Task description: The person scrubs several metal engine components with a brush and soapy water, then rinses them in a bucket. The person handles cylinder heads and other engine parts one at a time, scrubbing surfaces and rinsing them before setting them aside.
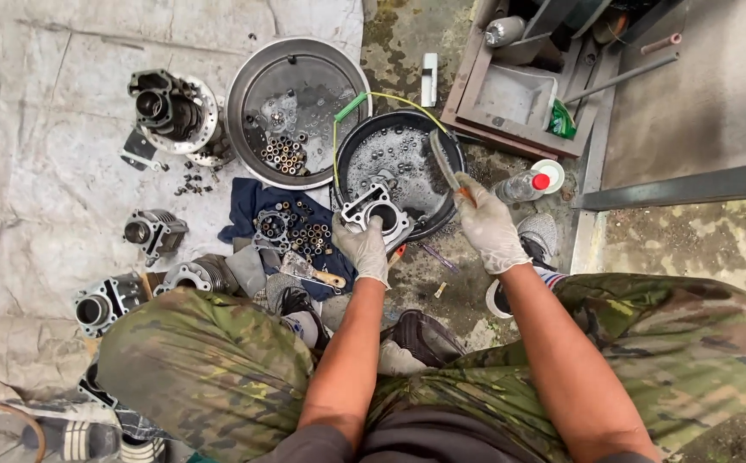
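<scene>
My left hand (363, 247), in a dirty white glove, grips a grey metal engine cylinder block (376, 211) at the near rim of a black basin (443, 142) holding foamy liquid. My right hand (489, 225), also gloved, holds a brush (443, 159) by its handle, bristle end raised over the basin just right of the cylinder. I squat with camouflage trousers on both sides of my arms.
A large steel bowl (257, 81) with small parts sits left of the basin. Engine parts (171, 111) and more cylinders (154, 231) lie on the grey sheet at left, bearings on a blue cloth (249, 206). A bottle (523, 184) lies right; a wooden crate (519, 94) stands behind.
</scene>
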